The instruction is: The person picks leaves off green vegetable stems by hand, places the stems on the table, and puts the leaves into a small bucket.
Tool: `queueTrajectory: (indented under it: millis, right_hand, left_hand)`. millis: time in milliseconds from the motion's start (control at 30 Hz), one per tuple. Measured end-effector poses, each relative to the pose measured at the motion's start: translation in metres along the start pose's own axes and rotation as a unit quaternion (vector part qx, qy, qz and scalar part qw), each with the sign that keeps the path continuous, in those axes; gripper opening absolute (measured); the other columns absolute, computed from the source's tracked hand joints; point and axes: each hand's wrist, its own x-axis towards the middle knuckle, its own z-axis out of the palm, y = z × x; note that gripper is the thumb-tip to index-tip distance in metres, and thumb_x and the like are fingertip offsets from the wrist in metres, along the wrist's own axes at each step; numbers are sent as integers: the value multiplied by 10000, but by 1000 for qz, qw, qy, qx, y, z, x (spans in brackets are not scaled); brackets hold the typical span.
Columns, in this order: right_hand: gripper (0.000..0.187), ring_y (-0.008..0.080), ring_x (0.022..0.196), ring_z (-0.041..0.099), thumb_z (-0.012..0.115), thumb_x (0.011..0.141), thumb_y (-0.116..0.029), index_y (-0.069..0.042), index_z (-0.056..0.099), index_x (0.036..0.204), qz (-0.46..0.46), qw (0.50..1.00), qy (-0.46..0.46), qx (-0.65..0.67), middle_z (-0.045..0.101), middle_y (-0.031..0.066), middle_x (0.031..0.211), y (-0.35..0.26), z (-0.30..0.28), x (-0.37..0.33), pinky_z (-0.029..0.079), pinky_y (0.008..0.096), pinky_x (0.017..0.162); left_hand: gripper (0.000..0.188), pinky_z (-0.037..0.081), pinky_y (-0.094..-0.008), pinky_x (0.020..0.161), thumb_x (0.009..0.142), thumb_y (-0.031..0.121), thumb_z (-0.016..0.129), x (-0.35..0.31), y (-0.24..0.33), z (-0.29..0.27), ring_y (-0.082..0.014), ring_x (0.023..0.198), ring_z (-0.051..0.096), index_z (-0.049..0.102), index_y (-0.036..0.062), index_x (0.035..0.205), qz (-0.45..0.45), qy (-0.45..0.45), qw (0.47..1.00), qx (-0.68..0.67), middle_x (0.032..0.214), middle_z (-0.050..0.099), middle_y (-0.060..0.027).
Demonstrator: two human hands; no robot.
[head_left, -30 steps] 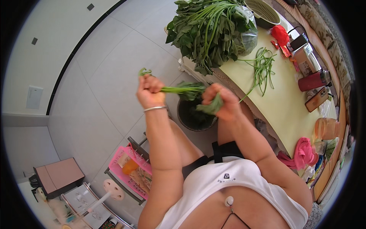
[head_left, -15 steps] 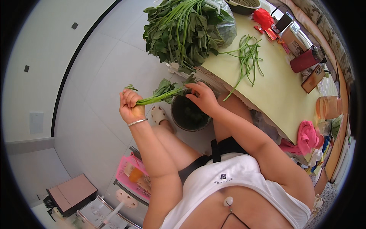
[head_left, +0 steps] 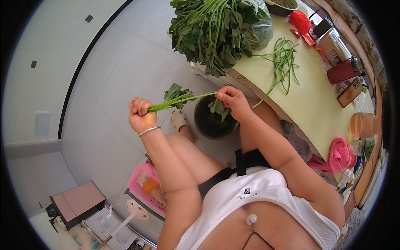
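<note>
My left hand (head_left: 143, 114) is closed round the stem ends of a small bunch of leafy greens (head_left: 171, 100), whose leaves point right. One stem stretches across to my right hand (head_left: 233, 102), which pinches it at its leafy end; a dark leaf (head_left: 218, 109) hangs below those fingers. Under the right hand, on the floor, stands a dark round bin (head_left: 201, 127) with green scraps inside. A big heap of leafy greens (head_left: 216, 35) in a clear plastic bag lies at the table's far left corner. Several bare green stems (head_left: 283, 66) lie loose on the tabletop.
The pale yellow table (head_left: 310, 106) runs along my right. On it are a red bottle (head_left: 345, 71), a phone (head_left: 350, 92), a jar (head_left: 362, 125), a pink cloth (head_left: 339, 154) and a strainer basket (head_left: 281, 6). A pink basket (head_left: 135, 183) stands at lower left, beside a pinkish box (head_left: 79, 202).
My right hand has closed on a leafy stem end and moved slightly right, drawing one stem taut from the bunch. My left hand keeps its hold. The whole view has shifted slightly.
</note>
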Motion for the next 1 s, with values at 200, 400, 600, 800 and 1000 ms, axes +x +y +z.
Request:
queueTrajectory:
  millis: [200,400,600,800,1000]
  right_hand:
    - [132,86,599,432,632,899,-172,-57,584,942,-43,957,43,285,539,13,753,-39,-5,-2,375,212,547]
    - [42,147,723,533,558,892,-57,-67,568,931,25,963,-94,251,572,57,815,-51,14,-6,437,252,662]
    - [112,127,674,533,671,804,-62,-50,668,915,-214,946,-89,-227,561,17,765,-76,58,-33,426,232,608]
    - [135,240,784,589,704,727,-104,-125,687,860,-357,783,-162,-483,584,50,842,-74,102,-41,482,350,633]
    - [121,235,800,589,686,734,-104,-112,656,851,-371,776,-137,-492,585,26,825,-64,106,-35,479,354,634]
  left_hand:
    - [144,242,-247,423,948,132,465,-8,14,7,-87,463,296,462,20,856,-21,-104,994,-17,573,368,27]
    - [110,220,-207,349,973,88,409,-12,-16,21,-46,382,263,441,-15,991,-181,-259,948,39,548,396,27]
    - [78,238,-187,335,974,63,385,-14,-33,24,-34,344,281,407,-8,999,-249,-355,892,125,501,405,28]
    - [123,203,-203,321,979,88,393,-13,-46,21,-33,327,243,426,-14,1038,-276,-368,875,150,484,406,36]
    - [106,207,-192,327,977,77,391,-12,-49,21,-30,332,251,417,-12,1028,-268,-364,878,159,483,407,37]
